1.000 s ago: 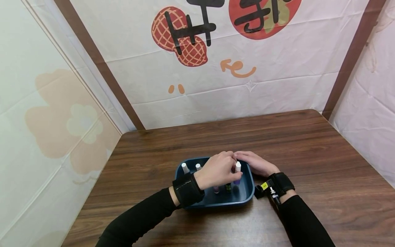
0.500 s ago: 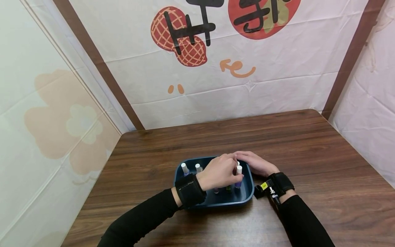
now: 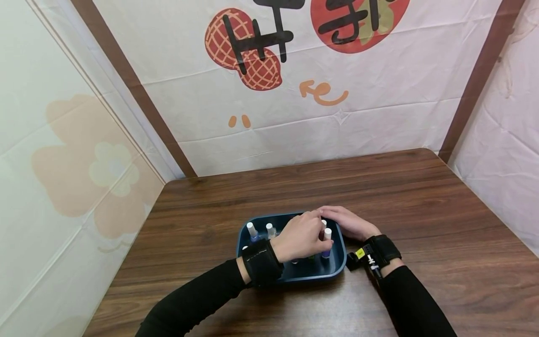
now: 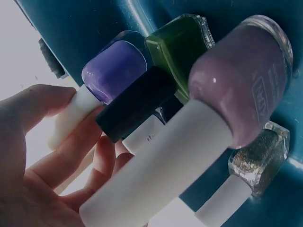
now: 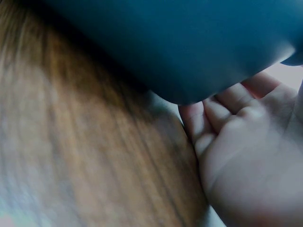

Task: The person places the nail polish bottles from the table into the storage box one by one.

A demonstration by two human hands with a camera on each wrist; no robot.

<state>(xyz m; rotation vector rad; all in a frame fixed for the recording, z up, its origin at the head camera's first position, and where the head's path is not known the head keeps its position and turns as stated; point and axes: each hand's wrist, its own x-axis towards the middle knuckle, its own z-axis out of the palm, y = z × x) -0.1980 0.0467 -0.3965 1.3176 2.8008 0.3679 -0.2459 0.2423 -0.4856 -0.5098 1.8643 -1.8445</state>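
Note:
In the head view my left hand [image 3: 298, 238] reaches over a dark blue tray [image 3: 311, 278] of nail polish bottles. Its thumb and fingers pinch the white cap of a purple nail polish bottle [image 4: 116, 71], which stands at the tray's right side. Beside that bottle are a green one [image 4: 173, 52] with a black cap, a mauve one [image 4: 241, 71] and a glittery one [image 4: 258, 158], the last two white-capped. My right hand [image 3: 351, 223] lies at the tray's far right corner, its fingers against the outer wall [image 5: 189, 56].
Two more white-capped bottles, one bluish [image 3: 252, 231] and one pale [image 3: 271, 230], stand at the tray's back left. The wooden table [image 3: 202, 220] surrounds the tray. Printed fabric walls [image 3: 379, 117] rise behind the table and at both sides.
The purple bottle's white cap has shifted slightly right and toward me, with my left hand moving along. Another white cap now shows behind it. My right hand stays put.

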